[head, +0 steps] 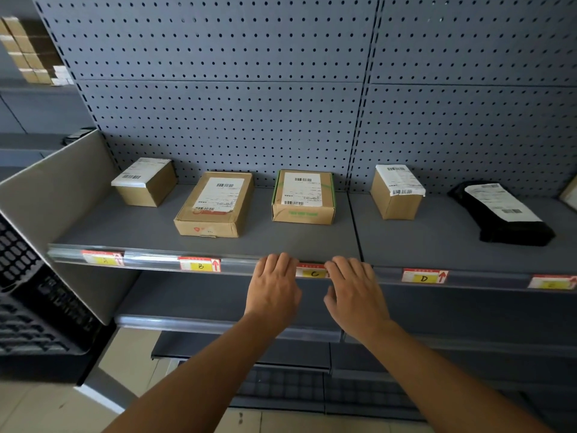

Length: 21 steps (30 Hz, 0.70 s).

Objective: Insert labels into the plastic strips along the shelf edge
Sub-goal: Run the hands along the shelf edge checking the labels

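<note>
My fingers (282, 260) are resting flat and uncurled on the plastic strip (156, 257) at the shelf edge, grasping nothing. My left hand (273, 285) and right hand (354, 292) are flanking the "C" label (312, 271), which is lying between them, seated in the strip, long axis along the shelf. Both hands are about equally near. Labels "B" (199, 264) and "D" (424, 275) are sitting alongside.

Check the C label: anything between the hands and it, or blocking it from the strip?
Nothing visible. The left hand and right hand flank the C label, fingers at its ends. It already sits in the plastic strip; the parcels sit further back on the shelf.
</note>
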### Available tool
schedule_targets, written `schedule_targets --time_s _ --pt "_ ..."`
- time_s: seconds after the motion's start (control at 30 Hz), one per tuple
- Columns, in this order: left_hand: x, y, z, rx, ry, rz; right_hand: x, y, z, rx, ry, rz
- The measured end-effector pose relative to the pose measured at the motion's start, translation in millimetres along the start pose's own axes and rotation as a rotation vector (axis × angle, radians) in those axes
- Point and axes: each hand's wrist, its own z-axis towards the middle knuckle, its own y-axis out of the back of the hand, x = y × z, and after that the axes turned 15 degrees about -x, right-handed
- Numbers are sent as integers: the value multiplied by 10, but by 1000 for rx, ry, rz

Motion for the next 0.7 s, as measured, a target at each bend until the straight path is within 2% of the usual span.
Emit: schedule_targets --time_s 0.4,0.53,0.7 --pt "-108 -69 -93 -70 52 -18 -78 48 -48 -25 38 83" --pt "-585 -100 -7 -82 3 -42 -467 137 -238 -63 44 76" --pt "-1579 -199 230 -62 -43 -82 -1315 282 -532 -100 -7 37"
